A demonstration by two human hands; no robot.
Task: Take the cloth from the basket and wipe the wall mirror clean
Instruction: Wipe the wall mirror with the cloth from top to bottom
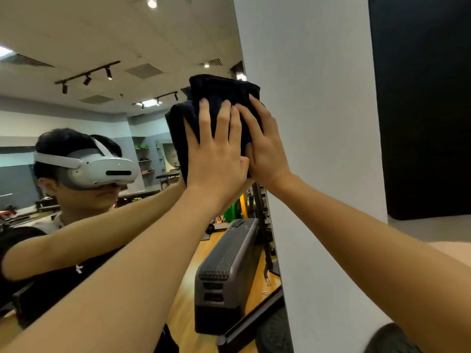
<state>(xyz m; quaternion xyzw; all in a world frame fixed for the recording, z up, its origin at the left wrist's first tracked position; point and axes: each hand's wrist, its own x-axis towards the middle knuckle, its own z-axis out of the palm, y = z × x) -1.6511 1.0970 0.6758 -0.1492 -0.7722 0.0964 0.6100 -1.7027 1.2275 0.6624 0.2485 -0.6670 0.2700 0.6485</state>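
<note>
Dark navy folded cloth [219, 98] is out and on the frameless wall mirror [127, 47], left hand [216, 154] and right hand [265, 149] pressing it flat-fingered near the right edge, so wiping looks midway.

Two bare hands press a dark navy folded cloth [219, 98] flat against the large frameless wall mirror [114, 47], near its right edge. The left hand [216, 151] lies with straight, spread fingers on the cloth; the right hand [262, 143] lies just beside it, fingers straight, touching it. A white painted wall [318, 123] borders the mirror on the right.
</note>
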